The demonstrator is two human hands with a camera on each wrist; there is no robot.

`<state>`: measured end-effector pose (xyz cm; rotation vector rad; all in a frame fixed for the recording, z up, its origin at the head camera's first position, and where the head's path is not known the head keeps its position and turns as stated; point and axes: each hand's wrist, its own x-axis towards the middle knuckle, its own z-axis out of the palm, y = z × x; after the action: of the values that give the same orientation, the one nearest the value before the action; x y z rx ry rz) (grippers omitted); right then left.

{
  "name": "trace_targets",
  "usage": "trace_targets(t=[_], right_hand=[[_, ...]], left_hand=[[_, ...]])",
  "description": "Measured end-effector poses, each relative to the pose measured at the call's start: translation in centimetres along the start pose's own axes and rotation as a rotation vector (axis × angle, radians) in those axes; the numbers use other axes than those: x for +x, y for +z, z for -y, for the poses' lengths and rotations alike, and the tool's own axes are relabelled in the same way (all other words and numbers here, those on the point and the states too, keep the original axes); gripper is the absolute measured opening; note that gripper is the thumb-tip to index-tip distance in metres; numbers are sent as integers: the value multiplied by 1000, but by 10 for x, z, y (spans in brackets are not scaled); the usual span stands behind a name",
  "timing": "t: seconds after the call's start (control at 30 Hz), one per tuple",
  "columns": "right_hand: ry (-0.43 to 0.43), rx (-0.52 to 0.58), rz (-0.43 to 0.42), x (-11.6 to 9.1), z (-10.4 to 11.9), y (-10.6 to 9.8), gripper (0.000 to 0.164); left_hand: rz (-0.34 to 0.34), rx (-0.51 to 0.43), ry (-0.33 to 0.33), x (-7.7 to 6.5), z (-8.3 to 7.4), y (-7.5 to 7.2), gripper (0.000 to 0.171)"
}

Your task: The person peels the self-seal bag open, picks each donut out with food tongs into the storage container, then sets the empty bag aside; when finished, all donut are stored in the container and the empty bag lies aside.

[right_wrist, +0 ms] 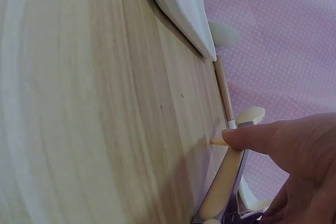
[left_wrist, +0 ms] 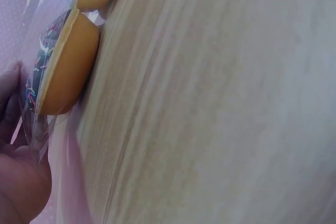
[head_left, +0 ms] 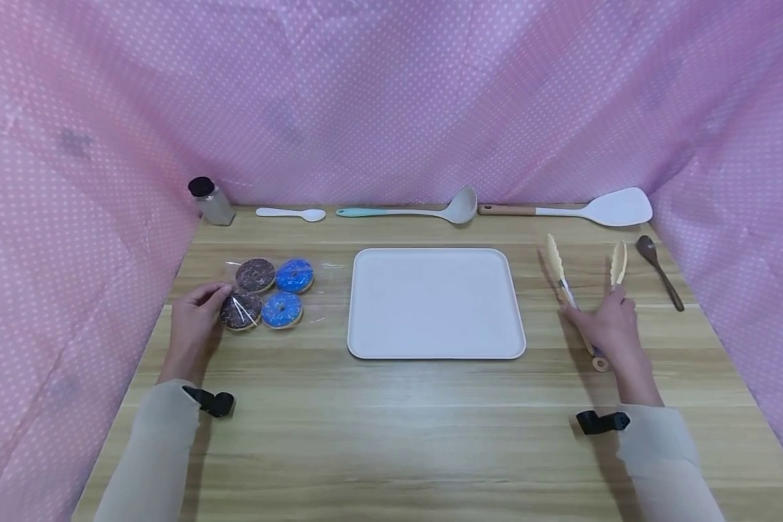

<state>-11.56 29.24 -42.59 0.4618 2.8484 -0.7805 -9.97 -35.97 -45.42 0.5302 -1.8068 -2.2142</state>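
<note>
A clear plastic bag of toy donuts lies left of the tray; it holds brown donuts [head_left: 255, 275] and blue donuts [head_left: 283, 310], all with sprinkles. My left hand [head_left: 196, 315] pinches the bag's left edge beside the nearer brown donut, and the left wrist view shows the film [left_wrist: 39, 140] between thumb and fingers. On the right, my right hand [head_left: 610, 326] holds a pair of tongs [head_left: 568, 291] with cream tips, spread apart and pointing away. In the right wrist view the thumb presses on one tong arm [right_wrist: 223, 179]; the other fingers are partly hidden.
A white tray [head_left: 436, 304] lies mid-table. Along the back are a black-capped jar [head_left: 212, 203], a white spoon [head_left: 291, 213], a ladle [head_left: 407, 212] and a white spatula [head_left: 616, 208]. A dark wooden spoon [head_left: 660, 272] lies right of the tongs. Pink dotted cloth [head_left: 391, 101] encloses the table.
</note>
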Motion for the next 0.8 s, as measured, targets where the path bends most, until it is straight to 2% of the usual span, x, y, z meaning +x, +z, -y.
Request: trace_targets(t=[0.33,0.63,0.8], right_hand=[[59,23,12,1,3,4,113],[86,119,-33,6,-1,4,113],[34,157,-70,7,5,5,109]], left_hand=[[-20,30,17,3,2,0,40],[-2,-27,24,5,5,-3,39],[-2,-29,33,5,5,-3,37]])
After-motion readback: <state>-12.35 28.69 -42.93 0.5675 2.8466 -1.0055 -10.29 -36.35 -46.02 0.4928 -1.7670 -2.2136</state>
